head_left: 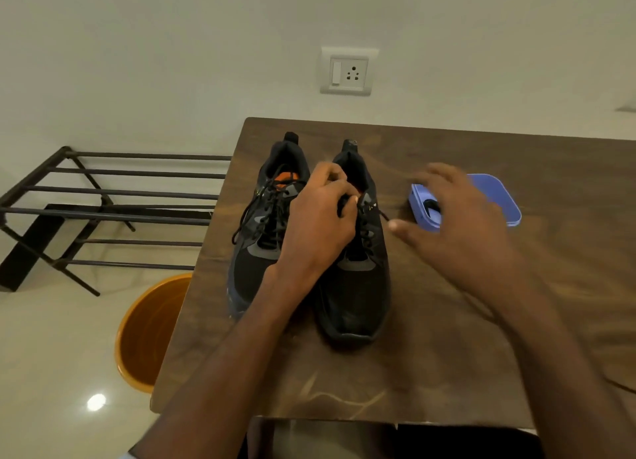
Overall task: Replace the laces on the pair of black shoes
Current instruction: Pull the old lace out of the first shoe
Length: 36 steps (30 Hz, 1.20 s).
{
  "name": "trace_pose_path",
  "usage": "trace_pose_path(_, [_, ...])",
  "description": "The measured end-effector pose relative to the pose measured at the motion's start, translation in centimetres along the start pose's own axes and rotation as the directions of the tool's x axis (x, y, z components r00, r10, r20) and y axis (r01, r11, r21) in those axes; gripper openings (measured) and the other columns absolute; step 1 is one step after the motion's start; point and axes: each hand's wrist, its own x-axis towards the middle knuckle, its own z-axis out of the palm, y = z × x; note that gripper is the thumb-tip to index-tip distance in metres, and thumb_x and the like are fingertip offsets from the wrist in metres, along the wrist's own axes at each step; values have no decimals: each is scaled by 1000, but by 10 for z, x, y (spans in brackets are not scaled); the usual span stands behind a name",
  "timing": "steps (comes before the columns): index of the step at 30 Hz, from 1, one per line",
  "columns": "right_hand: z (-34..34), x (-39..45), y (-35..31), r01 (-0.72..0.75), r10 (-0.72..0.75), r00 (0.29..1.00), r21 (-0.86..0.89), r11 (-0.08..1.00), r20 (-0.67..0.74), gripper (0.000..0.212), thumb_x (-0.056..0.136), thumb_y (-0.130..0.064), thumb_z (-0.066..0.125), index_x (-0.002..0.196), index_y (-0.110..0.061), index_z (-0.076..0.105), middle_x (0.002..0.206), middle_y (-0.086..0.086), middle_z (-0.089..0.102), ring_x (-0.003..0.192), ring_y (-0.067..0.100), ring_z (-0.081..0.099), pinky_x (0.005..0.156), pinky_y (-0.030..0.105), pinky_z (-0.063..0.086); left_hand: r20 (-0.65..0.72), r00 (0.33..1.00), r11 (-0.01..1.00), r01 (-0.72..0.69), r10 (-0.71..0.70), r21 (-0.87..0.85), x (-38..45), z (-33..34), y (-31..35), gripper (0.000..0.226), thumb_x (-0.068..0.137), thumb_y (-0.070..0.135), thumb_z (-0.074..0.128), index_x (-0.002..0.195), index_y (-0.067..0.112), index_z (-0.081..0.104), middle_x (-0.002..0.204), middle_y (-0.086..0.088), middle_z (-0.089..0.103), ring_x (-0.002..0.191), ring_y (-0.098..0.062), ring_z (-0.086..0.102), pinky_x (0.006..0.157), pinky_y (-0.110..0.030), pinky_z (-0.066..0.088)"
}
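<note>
Your left hand [318, 217] pinched the lace [370, 208] on the right shoe [358, 286], near the table's [447, 355] far edge. Your right hand [457, 224], fingers spread, held nothing.

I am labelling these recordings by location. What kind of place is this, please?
Probably a room in a home: a wall socket, a metal shoe rack on a glossy tiled floor, and a small wooden table holding black shoes.

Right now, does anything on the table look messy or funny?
Only a little: the left shoe's black laces hang loose and untied over its side. Nothing looks spilled or broken.
</note>
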Motion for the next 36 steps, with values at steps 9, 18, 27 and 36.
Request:
trace_pose_path(9, [84, 15, 24, 190, -282, 958, 626, 756, 50, 97, 80, -35, 88, 155, -53, 28, 167, -22, 16, 147, -12, 22, 118, 19, 34, -18, 997, 964, 71, -79, -258, -3, -8, -7, 9, 104, 15, 60, 108, 12, 66, 105, 3, 68, 96, -6, 67, 83, -17, 55])
trace_pose_path(18, [92, 30, 28, 330, -371, 927, 572, 751, -48, 90, 79, -29, 87, 153, -44, 38, 164, -19, 28, 147, -14, 21, 116, 11, 26, -19, 999, 998, -41, 42, 57, -6, 3, 0, 28, 99, 22, 67, 126, 17, 64, 107, 4, 66, 101, -10, 57, 88, -24, 48])
trace_pose_path(27, [96, 30, 22, 338, -329, 938, 510, 791, -112, 68, 93, -45, 73, 150, -49, 36, 161, -24, 33, 148, -7, 28, 118, 27, 33, -59, 950, 821, 234, -308, -521, 3, -13, 12, 14, 102, 1, 55, 101, 7, 67, 81, 1, 71, 81, -8, 70, 78, -22, 56])
trace_pose_path(36, [99, 32, 20, 360, -338, 932, 474, 803, -133, 71, 87, -52, 76, 148, -47, 41, 157, -33, 31, 143, -13, 31, 111, 16, 34, -134, 987, 990, -70, 86, 120, -3, -10, -5, 10, 97, 6, 65, 103, 11, 72, 101, 5, 55, 83, -5, 54, 74, -22, 53])
